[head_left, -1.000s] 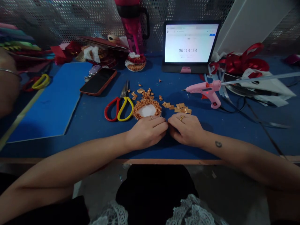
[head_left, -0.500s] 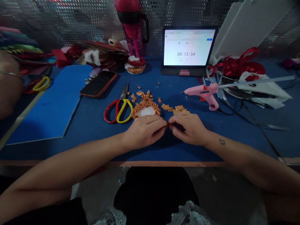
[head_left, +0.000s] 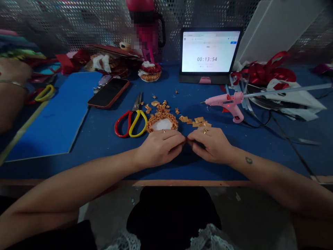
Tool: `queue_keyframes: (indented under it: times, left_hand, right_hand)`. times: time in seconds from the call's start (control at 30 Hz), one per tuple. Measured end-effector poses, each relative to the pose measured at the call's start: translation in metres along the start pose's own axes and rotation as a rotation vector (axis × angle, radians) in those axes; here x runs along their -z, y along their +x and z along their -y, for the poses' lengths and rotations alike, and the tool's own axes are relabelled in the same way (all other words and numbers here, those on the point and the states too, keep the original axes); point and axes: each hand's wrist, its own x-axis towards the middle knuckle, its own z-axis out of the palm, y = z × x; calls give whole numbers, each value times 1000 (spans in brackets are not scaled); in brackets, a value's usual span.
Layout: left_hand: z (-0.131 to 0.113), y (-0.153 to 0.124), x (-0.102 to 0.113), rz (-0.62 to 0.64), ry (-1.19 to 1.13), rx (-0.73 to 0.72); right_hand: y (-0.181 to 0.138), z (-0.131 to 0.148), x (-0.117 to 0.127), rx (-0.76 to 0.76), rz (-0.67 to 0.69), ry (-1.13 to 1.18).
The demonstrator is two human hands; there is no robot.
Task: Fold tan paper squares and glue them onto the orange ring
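Left hand, by ruffled ring, and right hand, near gold squares, are pinched closed; grip contents cannot be determined.

That one camera rides on the person's head, looking forward and down from close above the left hand and right hand, its view running from pale lace trim below to the perforated metal panel behind the blue tabletop.
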Motion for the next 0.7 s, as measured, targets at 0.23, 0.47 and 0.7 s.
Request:
queue_keyframes:
  times: [0.23, 0.47, 0.7]
  left_hand:
    - [-3, -1, -1, 10, 35, 4]
    - [-10, -1, -2, 24, 95, 19]
    - [-9, -2, -5, 15, 59, 31]
  right_hand:
    - [1, 8, -7, 21, -57, -69]
    - [1, 14, -8, 46, -65, -84]
    - [1, 16, -8, 41, -75, -72]
